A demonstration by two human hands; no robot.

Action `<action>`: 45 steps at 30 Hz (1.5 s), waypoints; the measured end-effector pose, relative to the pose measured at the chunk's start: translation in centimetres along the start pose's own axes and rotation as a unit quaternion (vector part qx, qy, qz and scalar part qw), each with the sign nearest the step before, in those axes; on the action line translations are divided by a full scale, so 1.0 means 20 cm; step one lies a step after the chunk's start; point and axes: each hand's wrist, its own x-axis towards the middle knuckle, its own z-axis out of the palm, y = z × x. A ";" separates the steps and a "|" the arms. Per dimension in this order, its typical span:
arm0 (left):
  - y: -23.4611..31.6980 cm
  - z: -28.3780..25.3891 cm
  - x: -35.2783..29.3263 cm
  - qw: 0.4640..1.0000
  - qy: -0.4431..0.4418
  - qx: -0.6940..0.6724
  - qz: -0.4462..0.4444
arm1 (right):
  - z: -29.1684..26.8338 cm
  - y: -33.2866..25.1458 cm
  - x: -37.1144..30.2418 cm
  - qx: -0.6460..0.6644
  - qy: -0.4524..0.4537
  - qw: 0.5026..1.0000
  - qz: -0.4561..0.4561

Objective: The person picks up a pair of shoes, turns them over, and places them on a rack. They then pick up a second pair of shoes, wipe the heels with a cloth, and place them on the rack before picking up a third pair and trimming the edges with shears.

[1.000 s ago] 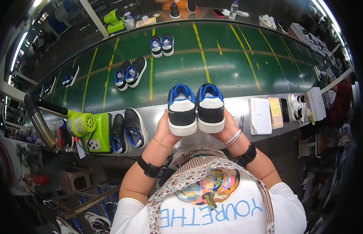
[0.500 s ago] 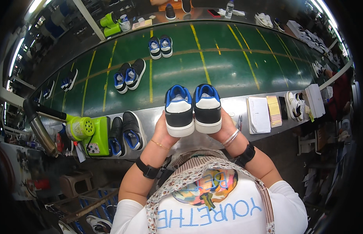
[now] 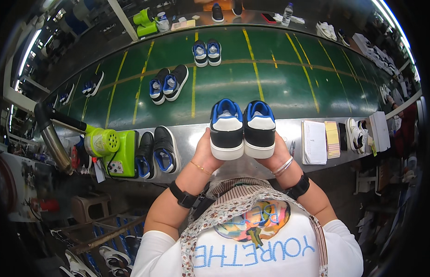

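Side by side in front of me are two black sneakers with white heel patches, white soles and blue linings, their heels facing me. My left hand is wrapped round the outer side of the left sneaker. The right sneaker is gripped by my right hand from its outer side. Most of my fingers are hidden behind the shoes. Pale stuffing shows inside both. On the metal ledge to the left rests another pair of black sneakers.
A green belt with yellow lines runs beyond the ledge, carrying pairs of sneakers. At left stands a lime-green blower machine with a metal nozzle. To the right lie a notebook and white shoes. Across the belt, a person in orange.
The whole view has shifted, so the belt, ledge and my hands appear farther right. Both hands still hold the same two sneakers, with little change in their pose.
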 end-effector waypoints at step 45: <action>1.52 -0.65 0.80 0.276 0.336 0.893 0.118 | -0.69 0.41 0.40 -0.976 0.015 0.209 -0.057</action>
